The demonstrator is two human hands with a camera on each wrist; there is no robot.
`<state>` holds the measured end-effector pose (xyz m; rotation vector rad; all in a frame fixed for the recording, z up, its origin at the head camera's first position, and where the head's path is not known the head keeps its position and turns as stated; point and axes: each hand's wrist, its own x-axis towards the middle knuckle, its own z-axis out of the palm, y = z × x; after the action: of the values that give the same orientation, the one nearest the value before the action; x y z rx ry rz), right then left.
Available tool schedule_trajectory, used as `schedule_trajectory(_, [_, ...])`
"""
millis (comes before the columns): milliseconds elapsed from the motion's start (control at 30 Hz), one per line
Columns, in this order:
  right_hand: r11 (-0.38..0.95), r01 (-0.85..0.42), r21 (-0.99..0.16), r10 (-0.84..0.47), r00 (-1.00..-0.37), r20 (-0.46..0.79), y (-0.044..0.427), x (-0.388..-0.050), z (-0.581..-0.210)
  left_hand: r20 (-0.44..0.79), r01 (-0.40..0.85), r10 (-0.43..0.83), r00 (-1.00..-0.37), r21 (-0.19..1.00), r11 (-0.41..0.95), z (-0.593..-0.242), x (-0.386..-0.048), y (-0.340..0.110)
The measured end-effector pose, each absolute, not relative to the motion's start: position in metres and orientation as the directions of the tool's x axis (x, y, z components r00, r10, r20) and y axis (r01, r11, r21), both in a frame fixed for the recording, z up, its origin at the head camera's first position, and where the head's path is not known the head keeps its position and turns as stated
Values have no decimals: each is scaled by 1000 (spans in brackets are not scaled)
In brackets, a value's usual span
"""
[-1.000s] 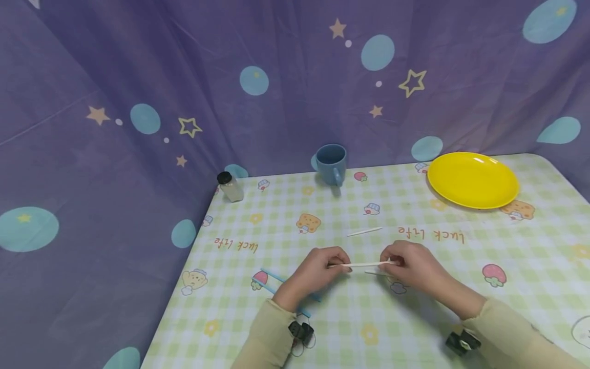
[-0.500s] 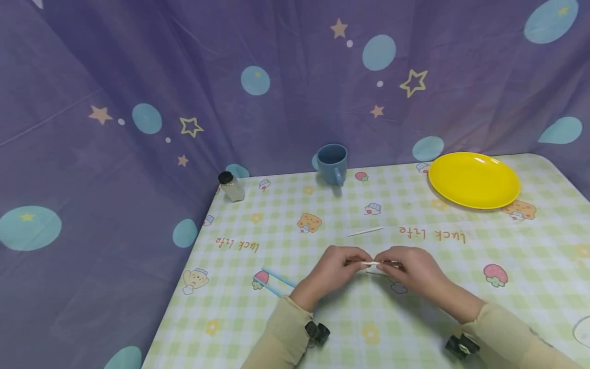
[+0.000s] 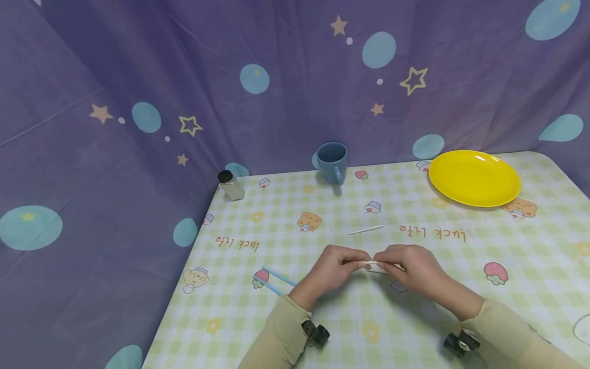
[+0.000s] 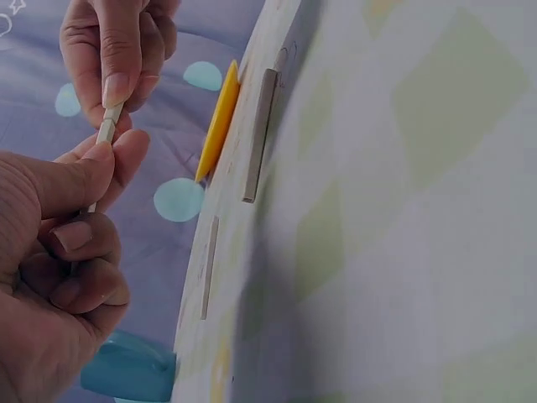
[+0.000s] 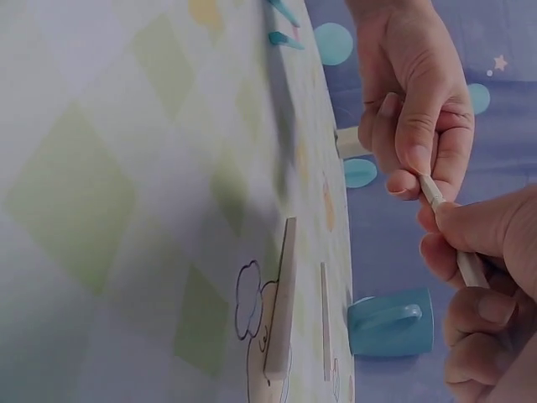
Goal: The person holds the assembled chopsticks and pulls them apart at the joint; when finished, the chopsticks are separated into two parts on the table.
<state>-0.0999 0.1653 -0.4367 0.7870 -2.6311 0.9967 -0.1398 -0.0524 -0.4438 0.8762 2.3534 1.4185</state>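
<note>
A thin whitish stick [image 4: 106, 131] is pinched between both hands, with a kink or joint showing at its middle in both wrist views. My left hand [image 3: 333, 267] grips one end with thumb and curled fingers. The other end is held by my right hand [image 3: 418, 267], the two hands' fingertips almost meeting. Beneath them on the table lies a second pale stick [image 3: 376, 272], partly hidden by the hands in the head view and seen whole in the right wrist view [image 5: 283, 306]. Another thin stick [image 3: 365, 230] lies farther back.
Two light blue sticks [image 3: 278, 275] lie partly under my left forearm. At the back stand a black-capped jar [image 3: 232, 189] and a blue mug [image 3: 331, 165]. A yellow plate [image 3: 475, 179] sits at the back right of the checked tablecloth [image 3: 258, 333], before a purple curtain.
My left hand has moved right along the held stick, closing the gap to my right hand, which has barely shifted. Less of the stick shows between them.
</note>
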Motion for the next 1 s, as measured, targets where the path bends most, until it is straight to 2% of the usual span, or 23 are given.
schedule_trajectory(600, [592, -526, -611, -421, -848, 322, 170, -99, -431, 106, 392, 621, -777, 853, 345, -443, -140, -53])
schedule_trajectory(867, [633, -450, -631, -355, -892, 280, 179, -99, -433, 53, 290, 597, -800, 906, 308, -444, -144, -63])
schedule_trajectory(1000, [645, -398, -652, -328, -915, 234, 183, -102, -437, 30, 288, 601, -799, 896, 338, -446, -148, -65])
